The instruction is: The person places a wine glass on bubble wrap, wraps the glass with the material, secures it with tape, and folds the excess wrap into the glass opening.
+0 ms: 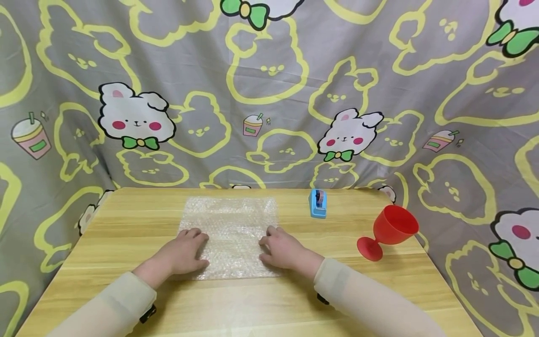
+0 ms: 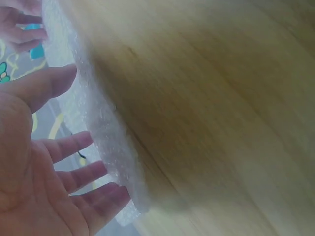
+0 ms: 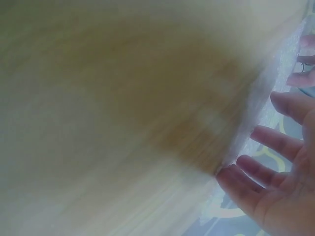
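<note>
A sheet of clear bubble wrap [image 1: 231, 238] lies flat on the wooden table [image 1: 261, 309]. My left hand [image 1: 185, 252] rests on its left side, and my right hand [image 1: 282, 250] touches its right side. In the left wrist view the left hand [image 2: 54, 157] has its fingers spread and slightly bent, fingertips against the wrap [image 2: 110, 132]. The right wrist view shows the right hand [image 3: 275, 172] much the same, its fingertips at the wrap's surface [image 3: 251, 118]. Neither hand pinches or grips the sheet.
A blue tape dispenser [image 1: 318, 204] with a roll of tape stands behind the wrap, to the right. Farther right, a red plastic goblet [image 1: 393, 227] lies tipped on its side. A grey cartoon-print curtain [image 1: 278, 154] hangs along the table's back and sides.
</note>
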Available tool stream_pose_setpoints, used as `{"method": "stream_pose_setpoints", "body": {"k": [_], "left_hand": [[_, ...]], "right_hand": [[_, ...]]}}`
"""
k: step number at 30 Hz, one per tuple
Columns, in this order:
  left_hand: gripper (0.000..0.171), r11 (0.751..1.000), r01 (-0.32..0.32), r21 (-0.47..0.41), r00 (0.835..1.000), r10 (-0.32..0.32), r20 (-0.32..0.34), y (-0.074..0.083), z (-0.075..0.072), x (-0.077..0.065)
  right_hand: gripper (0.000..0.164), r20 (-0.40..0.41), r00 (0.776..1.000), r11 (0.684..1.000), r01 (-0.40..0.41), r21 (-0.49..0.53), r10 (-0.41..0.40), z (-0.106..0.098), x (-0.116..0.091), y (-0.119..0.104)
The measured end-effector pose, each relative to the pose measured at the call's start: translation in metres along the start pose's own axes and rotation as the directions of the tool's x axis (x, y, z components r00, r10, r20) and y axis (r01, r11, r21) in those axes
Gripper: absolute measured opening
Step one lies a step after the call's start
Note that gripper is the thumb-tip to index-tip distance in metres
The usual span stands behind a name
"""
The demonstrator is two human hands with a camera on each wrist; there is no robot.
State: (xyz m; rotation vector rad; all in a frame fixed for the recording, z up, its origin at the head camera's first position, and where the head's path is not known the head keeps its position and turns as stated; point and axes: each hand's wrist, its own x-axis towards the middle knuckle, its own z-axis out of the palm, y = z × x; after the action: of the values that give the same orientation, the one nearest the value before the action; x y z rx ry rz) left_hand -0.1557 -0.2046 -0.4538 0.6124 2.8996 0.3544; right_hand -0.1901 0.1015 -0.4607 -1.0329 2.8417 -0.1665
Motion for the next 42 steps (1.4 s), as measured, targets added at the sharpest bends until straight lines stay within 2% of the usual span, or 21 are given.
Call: {"method": "stream_pose_setpoints", "body": {"k": [15, 20, 24, 28, 31, 36, 42], "left_hand": [[0.064, 0.999, -0.031, -0.029, 0.999, 0.030, -0.009, 0.009, -0.003, 0.001], [0.065, 0.999, -0.028, -0.034, 1.000, 0.028, -0.005, 0.011, -0.002, 0.003], [0.065, 0.999, -0.023, -0.037, 1.000, 0.023, -0.004, 0.010, 0.001, 0.004], [0.067, 0.999, -0.021, -0.042, 1.000, 0.021, -0.005, 0.009, 0.004, 0.005], [0.068, 0.999, -0.028, -0.041, 1.000, 0.028, -0.007, 0.010, 0.005, 0.005], [0.069, 0.999, -0.034, -0.040, 0.999, 0.033, -0.008, 0.014, 0.007, 0.007], [0.072, 0.999, -0.028, -0.032, 1.000, 0.028, 0.005, 0.018, 0.009, 0.012]], "right_hand": [[0.026, -0.023, 1.000, 0.996, 0.002, -0.087, -0.004, 0.000, 0.001, 0.003], [0.025, -0.022, 1.000, 0.991, 0.016, -0.131, -0.019, 0.000, 0.001, 0.002], [0.026, -0.004, 1.000, 0.992, 0.019, -0.122, -0.020, 0.000, 0.000, 0.003], [0.030, -0.006, 0.999, 0.993, 0.033, -0.110, -0.033, -0.001, -0.001, 0.005], [0.040, 0.004, 0.999, 0.992, 0.034, -0.119, -0.034, -0.001, -0.001, 0.005], [0.051, 0.038, 0.999, 0.991, 0.002, -0.137, 0.003, 0.000, -0.003, 0.007], [0.056, 0.049, 0.998, 0.993, -0.036, -0.112, 0.041, -0.001, -0.006, 0.009]]}}
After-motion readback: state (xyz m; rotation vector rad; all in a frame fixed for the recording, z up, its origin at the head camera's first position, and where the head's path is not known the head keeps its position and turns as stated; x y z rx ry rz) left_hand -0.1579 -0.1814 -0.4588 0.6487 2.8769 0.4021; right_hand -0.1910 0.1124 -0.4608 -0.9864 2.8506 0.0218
